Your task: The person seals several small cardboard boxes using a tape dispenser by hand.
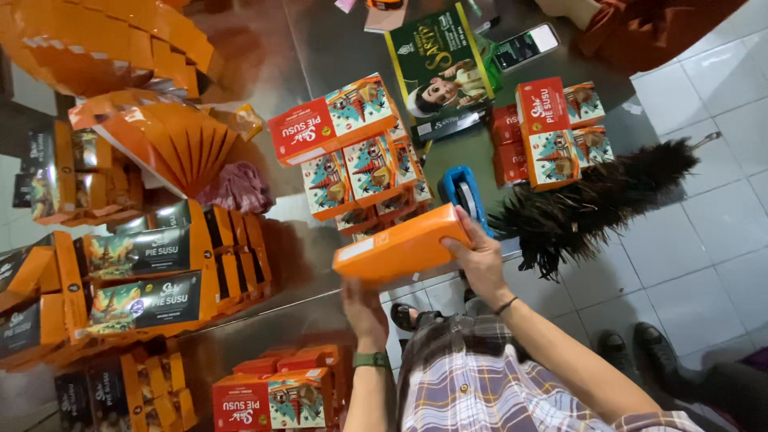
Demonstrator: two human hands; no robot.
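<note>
plaid sleeve [472,384] lowest in frame. orange box [402,250] held in the air over the steel table [320,48] edge, long axis running lower-left to upper-right. left hand [364,308] grips its lower-left end, right hand [480,256] clasps the upper-right end. blue tape dispenser [464,192] and black feather duster [592,204] just beyond.

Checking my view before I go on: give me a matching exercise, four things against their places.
Things:
1. orange box
2. feather duster
3. blue tape dispenser
4. phone

Places:
A. top, beside the green box
B. between both hands
C. just beyond the held box
D. right, over the table edge

Pairs: 1-B, 2-D, 3-C, 4-A
</note>
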